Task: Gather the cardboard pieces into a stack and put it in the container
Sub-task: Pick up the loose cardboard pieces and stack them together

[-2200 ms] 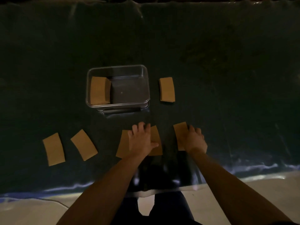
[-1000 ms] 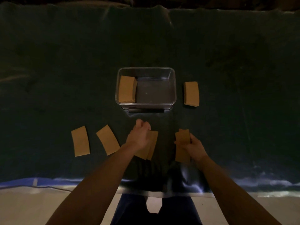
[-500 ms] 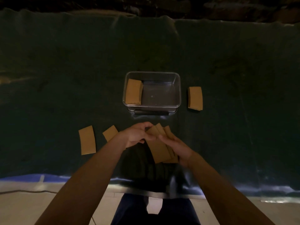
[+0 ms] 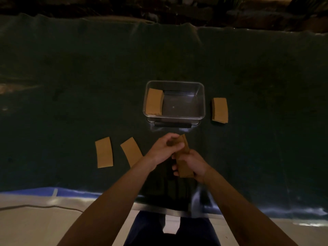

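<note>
1. Cardboard stack [image 4: 184, 157], head view: held just in front of the box [image 4: 174, 101], the right hand [image 4: 192, 162] wrapped round its lower half, the left hand [image 4: 164, 150] pinching its top edge.
2. Progress, by my judgement: partway. One pile [image 4: 154, 102] lies in the box's left end; another pile [image 4: 219, 110] sits just right of the box; two pieces [image 4: 104, 152] [image 4: 131, 150] lie front-left of it, ungathered.
3. Surface: dark green cloth [image 4: 71, 86]; pale floor [image 4: 35, 222] nearer than the box. The room is dim.
</note>
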A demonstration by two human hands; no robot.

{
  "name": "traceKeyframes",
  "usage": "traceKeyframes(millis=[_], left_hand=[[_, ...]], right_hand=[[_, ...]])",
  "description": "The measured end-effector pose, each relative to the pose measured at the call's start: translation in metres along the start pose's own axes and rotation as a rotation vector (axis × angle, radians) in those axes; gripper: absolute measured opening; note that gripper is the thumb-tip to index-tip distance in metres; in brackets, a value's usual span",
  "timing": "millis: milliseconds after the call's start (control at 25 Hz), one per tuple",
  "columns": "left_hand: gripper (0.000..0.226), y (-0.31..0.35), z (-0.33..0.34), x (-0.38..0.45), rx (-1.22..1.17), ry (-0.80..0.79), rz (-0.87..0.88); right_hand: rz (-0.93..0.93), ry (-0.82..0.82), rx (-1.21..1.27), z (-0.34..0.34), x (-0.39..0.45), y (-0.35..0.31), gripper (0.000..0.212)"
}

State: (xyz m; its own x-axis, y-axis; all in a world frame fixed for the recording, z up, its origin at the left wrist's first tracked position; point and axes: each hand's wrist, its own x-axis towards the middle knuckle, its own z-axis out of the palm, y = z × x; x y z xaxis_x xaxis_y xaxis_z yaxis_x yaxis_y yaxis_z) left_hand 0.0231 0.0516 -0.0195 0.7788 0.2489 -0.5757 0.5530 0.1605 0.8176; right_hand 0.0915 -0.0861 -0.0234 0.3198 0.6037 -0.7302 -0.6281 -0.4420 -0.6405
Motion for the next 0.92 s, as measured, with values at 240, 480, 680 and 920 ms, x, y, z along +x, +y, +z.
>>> traceKeyframes(millis=[240,480,680,920], left_hand=[[0.043,-0.004,0.024,-0.014,0.004,0.159,0.081],[0.043,-0.004,0.021,-0.015,-0.049,0.119,0.053],[0.035,-0.003,0.007,-0.018,-0.163,0.064,0.03],[0.042,-0.009,0.0,-0.023,-0.147,0.042,-0.004]], right_hand=[[-0.126,0.074,-0.199,0.017,-0.001,0.003,0.031],[-0.194,0.113,-0.159,0.021,-0.002,0.01,0.072],[-0.024,-0.074,-0.001,0.011,-0.012,0.006,0.073],[-0.042,-0.087,-0.099,0.021,-0.013,0.009,0.06]])
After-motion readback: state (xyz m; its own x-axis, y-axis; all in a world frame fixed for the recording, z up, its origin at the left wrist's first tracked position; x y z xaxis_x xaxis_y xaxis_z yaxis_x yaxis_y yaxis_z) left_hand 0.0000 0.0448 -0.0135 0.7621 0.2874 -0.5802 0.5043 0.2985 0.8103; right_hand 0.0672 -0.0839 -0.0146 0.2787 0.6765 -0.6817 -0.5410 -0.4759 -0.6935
